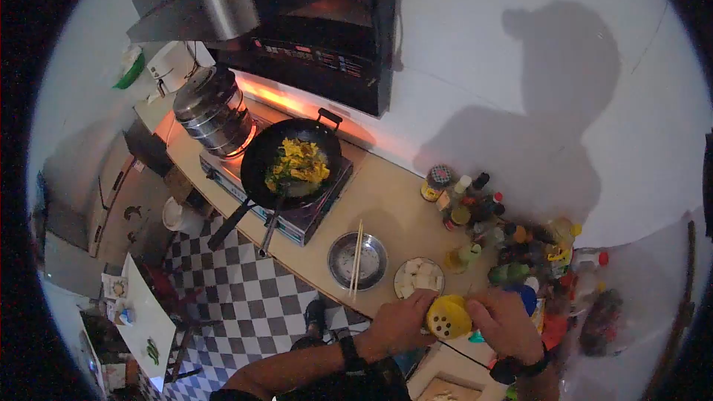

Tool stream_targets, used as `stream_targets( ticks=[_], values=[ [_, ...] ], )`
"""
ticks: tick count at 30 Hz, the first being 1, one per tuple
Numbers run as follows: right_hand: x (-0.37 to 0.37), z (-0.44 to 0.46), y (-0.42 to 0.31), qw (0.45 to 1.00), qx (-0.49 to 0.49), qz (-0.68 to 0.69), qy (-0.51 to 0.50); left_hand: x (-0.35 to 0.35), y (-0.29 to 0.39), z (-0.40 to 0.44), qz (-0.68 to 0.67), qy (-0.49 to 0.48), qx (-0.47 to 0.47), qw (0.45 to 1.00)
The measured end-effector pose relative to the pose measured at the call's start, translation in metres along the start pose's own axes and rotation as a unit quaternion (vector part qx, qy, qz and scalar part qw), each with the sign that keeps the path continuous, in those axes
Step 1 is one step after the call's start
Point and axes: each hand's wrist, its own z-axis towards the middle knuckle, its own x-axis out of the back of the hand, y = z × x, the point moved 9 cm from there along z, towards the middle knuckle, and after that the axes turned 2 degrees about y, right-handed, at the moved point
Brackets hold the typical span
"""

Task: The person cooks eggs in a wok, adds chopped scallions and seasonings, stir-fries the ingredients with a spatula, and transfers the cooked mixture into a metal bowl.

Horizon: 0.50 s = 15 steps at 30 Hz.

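Observation:
My left hand (405, 321) and my right hand (507, 321) are wrapped round a yellow container (449, 317) with several dark holes in its top. They hold it over the counter's near edge. Just beyond it stands a plate of white pieces (420, 278). To the left is a metal bowl (342, 263) with chopsticks (358, 260) laid across it. Farther left, a black wok (256, 156) on the stove holds yellow and green food (301, 162), with a utensil handle (272, 228) leaning out of it.
A stacked metal pot (215, 115) stands on a glowing burner at the back left. Crowded bottles (512, 241) line the wall on the right. The range hood (312, 52) hangs above the stove. A cutting board (449, 390) lies at the bottom.

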Motion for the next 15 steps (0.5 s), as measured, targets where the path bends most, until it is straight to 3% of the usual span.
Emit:
stream_targets(
  ticks=[2, 3, 5, 6, 8, 11, 12, 13, 14, 15],
  values=[
    [-0.021, 0.004, 0.004, 0.997, -0.035, 0.025, -0.065, 0.013, -0.009, -0.017, -0.076, 0.029, -0.027, 0.996],
    [-0.033, 0.008, -0.001, 0.996, -0.001, 0.071, -0.055, 0.022, -0.011, -0.025, -0.08, 0.031, -0.032, 0.996],
    [-0.065, 0.011, -0.009, 0.993, 0.031, 0.108, -0.043, 0.04, -0.028, -0.042, -0.14, 0.023, 0.037, 0.989],
    [-0.078, 0.011, -0.021, 0.963, 0.066, 0.26, -0.008, 0.048, -0.038, -0.048, -0.145, 0.027, 0.029, 0.989],
    [-0.11, 0.016, -0.045, 0.913, 0.1, 0.394, 0.025, 0.074, -0.052, -0.06, -0.177, 0.084, -0.056, 0.979],
    [-0.155, 0.035, -0.089, 0.925, 0.089, 0.36, 0.082, 0.106, -0.075, -0.08, -0.16, 0.055, -0.095, 0.981],
    [-0.162, 0.049, -0.099, 0.926, 0.038, 0.362, 0.099, 0.111, -0.087, -0.087, -0.169, 0.057, -0.105, 0.978],
    [-0.166, 0.065, -0.107, 0.923, -0.01, 0.365, 0.118, 0.127, -0.105, -0.094, -0.133, 0.119, -0.106, 0.978],
    [-0.166, 0.082, -0.124, 0.926, -0.009, 0.358, 0.123, 0.145, -0.123, -0.104, -0.096, 0.181, -0.106, 0.973],
    [-0.156, 0.101, -0.145, 0.937, 0.015, 0.311, 0.16, 0.161, -0.136, -0.119, -0.098, 0.184, -0.112, 0.972]
  ],
)
